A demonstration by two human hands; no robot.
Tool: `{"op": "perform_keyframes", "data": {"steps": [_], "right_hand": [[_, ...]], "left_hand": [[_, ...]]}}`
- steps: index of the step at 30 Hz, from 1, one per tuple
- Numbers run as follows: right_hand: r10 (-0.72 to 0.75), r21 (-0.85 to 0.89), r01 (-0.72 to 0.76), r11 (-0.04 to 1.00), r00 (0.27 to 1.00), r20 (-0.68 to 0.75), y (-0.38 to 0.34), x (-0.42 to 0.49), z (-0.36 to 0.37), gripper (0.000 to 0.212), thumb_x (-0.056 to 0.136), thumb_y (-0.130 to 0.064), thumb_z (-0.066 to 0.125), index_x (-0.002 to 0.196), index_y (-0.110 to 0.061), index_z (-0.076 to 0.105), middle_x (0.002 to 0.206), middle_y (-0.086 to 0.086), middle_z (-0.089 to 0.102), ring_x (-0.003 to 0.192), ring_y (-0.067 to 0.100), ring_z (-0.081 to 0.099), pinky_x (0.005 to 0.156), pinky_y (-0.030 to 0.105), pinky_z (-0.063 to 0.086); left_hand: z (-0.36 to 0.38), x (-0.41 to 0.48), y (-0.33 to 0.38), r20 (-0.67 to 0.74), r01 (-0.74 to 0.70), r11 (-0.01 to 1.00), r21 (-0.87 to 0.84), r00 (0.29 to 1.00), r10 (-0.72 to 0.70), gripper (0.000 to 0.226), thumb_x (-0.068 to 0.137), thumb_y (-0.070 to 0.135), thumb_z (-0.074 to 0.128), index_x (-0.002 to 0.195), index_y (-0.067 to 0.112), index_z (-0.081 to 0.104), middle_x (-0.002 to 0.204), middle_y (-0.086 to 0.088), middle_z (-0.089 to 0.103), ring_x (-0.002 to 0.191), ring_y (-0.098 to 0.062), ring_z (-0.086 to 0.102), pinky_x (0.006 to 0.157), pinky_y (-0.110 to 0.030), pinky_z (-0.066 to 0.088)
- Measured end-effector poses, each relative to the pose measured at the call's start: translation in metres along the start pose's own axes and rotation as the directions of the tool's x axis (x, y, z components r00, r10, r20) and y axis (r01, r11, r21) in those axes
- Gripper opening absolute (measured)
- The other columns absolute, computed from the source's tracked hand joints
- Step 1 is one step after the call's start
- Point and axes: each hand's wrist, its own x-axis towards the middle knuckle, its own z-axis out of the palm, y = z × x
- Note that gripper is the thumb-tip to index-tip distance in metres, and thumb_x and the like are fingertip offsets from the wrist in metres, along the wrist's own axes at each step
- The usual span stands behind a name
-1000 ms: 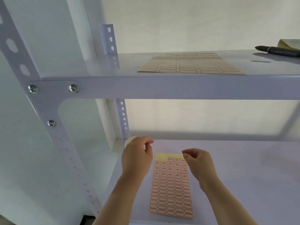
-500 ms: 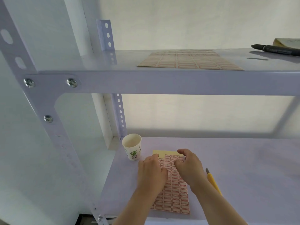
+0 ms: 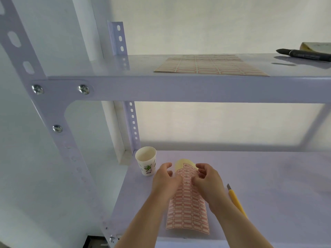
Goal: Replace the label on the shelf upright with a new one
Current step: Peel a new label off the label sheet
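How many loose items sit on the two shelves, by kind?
Label sheets: 2
Cup: 1
Marker: 1
Knife: 1
Notepad: 1
Total: 6

Glossy painted metal shelf [image 3: 268, 176], paper label sheet [image 3: 188, 212] & paper cup [image 3: 146, 161].

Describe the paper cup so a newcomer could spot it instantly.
Find the lower shelf of the white metal rack. At its back left corner, beside the perforated upright, stands the paper cup: white, open-topped, with a green printed design, the only upright container there.
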Motion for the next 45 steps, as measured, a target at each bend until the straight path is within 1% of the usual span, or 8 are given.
{"op": "perform_keyframes", "data": {"steps": [7, 12, 18, 24, 30, 33, 38, 45], "right_hand": [[-0.039, 0.089, 0.034, 0.995, 0.997, 0.063, 0.002, -0.003, 0.000, 0.035, 0.092, -0.012, 0.060, 0.126, -0.020, 0.059, 0.103, -0.012, 0.064, 0.095, 0.002, 0.062, 0.078, 0.024, 0.053], [-0.035, 0.251, 0.012, 0.968, 0.996, 0.088, 0.000, -0.009, -0.002, 0.022, 0.096, -0.014, 0.059, 0.116, -0.023, 0.063, 0.097, -0.002, 0.071, 0.081, 0.008, 0.071, 0.060, 0.018, 0.056], [0.063, 0.475, -0.095, 0.875, 0.995, 0.082, -0.005, -0.008, -0.011, 0.033, 0.095, -0.016, 0.063, 0.127, -0.026, 0.058, 0.116, 0.005, 0.068, 0.094, 0.026, 0.074, 0.072, 0.043, 0.064], [-0.026, 0.545, 0.018, 0.838, 1.000, 0.007, -0.028, -0.014, -0.028, 0.018, 0.092, -0.008, 0.066, 0.108, -0.017, 0.067, 0.089, 0.008, 0.080, 0.080, 0.029, 0.076, 0.067, 0.044, 0.064], [-0.202, 0.446, 0.220, 0.868, 0.975, -0.090, -0.056, -0.025, -0.040, 0.011, 0.091, -0.011, 0.069, 0.099, -0.018, 0.071, 0.085, 0.003, 0.080, 0.077, 0.021, 0.077, 0.066, 0.037, 0.063], [-0.270, 0.263, 0.322, 0.909, 0.938, -0.218, -0.064, -0.028, -0.040, 0.008, 0.088, -0.020, 0.073, 0.094, -0.025, 0.071, 0.083, -0.006, 0.078, 0.075, 0.013, 0.075, 0.069, 0.036, 0.064], [-0.494, -0.112, 0.486, 0.866, 0.804, -0.331, -0.075, -0.039, -0.039, 0.014, 0.084, -0.029, 0.076, 0.086, -0.039, 0.065, 0.100, -0.015, 0.056, 0.093, 0.004, 0.057, 0.074, 0.010, 0.043], [-0.647, -0.230, 0.605, 0.762, 0.718, -0.255, -0.084, -0.049, -0.035, 0.005, 0.083, -0.021, 0.077, 0.084, -0.025, 0.076, 0.079, -0.015, 0.069, 0.072, -0.001, 0.063, 0.064, 0.009, 0.048]], "left_hand": [[0.007, -0.002, 0.004, 0.086, 0.039, 0.969, -0.244, 0.996, -0.019, 0.054, 0.089, 0.018, 0.071, 0.139, 0.024, 0.051, 0.105, 0.003, 0.072, 0.091, -0.015, 0.074, 0.074, -0.029, 0.062], [0.007, -0.003, 0.001, 0.121, 0.038, 0.904, -0.426, 0.993, 0.015, 0.055, 0.083, 0.007, 0.077, 0.132, 0.024, 0.058, 0.112, -0.008, 0.073, 0.093, -0.027, 0.077, 0.079, -0.045, 0.064], [-0.004, -0.006, 0.004, 0.114, -0.005, 0.845, -0.535, 0.991, 0.078, 0.066, 0.083, -0.002, 0.076, 0.134, 0.033, 0.053, 0.125, -0.002, 0.063, 0.097, -0.027, 0.075, 0.065, -0.036, 0.064], [-0.021, -0.011, 0.014, 0.134, -0.023, 0.771, -0.637, 0.981, 0.140, 0.066, 0.084, -0.006, 0.073, 0.139, 0.023, 0.050, 0.108, -0.015, 0.078, 0.093, -0.032, 0.077, 0.074, -0.044, 0.063], [-0.038, -0.022, 0.040, 0.151, -0.081, 0.721, -0.688, 0.956, 0.252, 0.024, 0.089, 0.004, 0.069, 0.113, 0.006, 0.074, 0.108, -0.017, 0.079, 0.097, -0.037, 0.076, 0.075, -0.044, 0.063], [-0.040, -0.027, 0.048, 0.159, -0.094, 0.705, -0.702, 0.945, 0.285, 0.026, 0.088, 0.003, 0.069, 0.114, 0.002, 0.073, 0.110, -0.020, 0.077, 0.096, -0.037, 0.076, 0.076, -0.045, 0.063], [-0.040, -0.033, 0.053, 0.116, -0.159, 0.706, -0.690, 0.939, 0.325, 0.029, 0.087, -0.001, 0.069, 0.115, 0.003, 0.071, 0.107, -0.019, 0.078, 0.091, -0.034, 0.076, 0.072, -0.041, 0.063], [-0.036, -0.040, 0.057, 0.150, -0.144, 0.651, -0.745, 0.915, 0.375, 0.021, 0.087, 0.008, 0.067, 0.105, 0.004, 0.077, 0.093, -0.014, 0.079, 0.082, -0.029, 0.076, 0.068, -0.036, 0.062]]}}
